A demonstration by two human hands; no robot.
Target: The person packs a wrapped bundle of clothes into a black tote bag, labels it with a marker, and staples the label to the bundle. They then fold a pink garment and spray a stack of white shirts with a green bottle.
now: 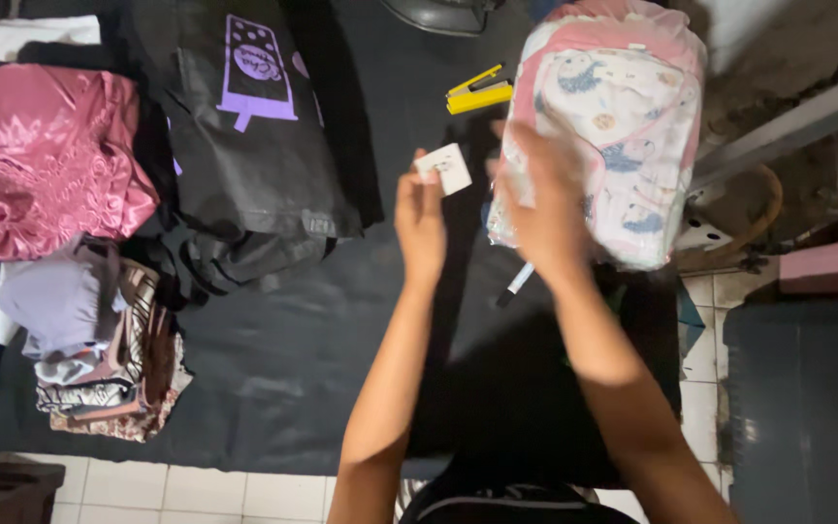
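You're mid-labelling by the look of it — your left hand [421, 225] has its grip pinching a small white tag [444, 168] up at the fingertips, held just beside the clear-wrapped garment pack [623, 116], while your right hand [543, 209] lies flat on the pack's near left face, fingers spread and pressing it, not closed round anything. The pack sits at the far right of the black-cloth counter [283, 378], its lower end over the cloth edge near the tiled floor [705, 340]; the tag is apart from the pack, in the gap between your two hands. My read: the tag isn't on yet, so the next move prob. calls for a steady hold w/ the right hand so the slippery film doesn't slide, and a clean, square approach w/ the left — the wrap looks loose and crinkly, so a wrinkle under the tag is the thing to mind. The pack itself: puffy, rounded, see-through plastic over folded pink-and-white fabric w/ small blue cartoon prints, pink trim curving across the front; it's blurred, so finer detail I can't tell. Just under your right wrist a marker pen [514, 285] lies on the cloth, white barrel, dark cap end. Beyond your hands, a yellow stapler [477, 93]. Off to the left, well apart: a black bag with a purple print [249, 126], a shiny pink satin piece [46, 160], and a stack of folded clothes [99, 349] in grey, brown and patterned cloth.
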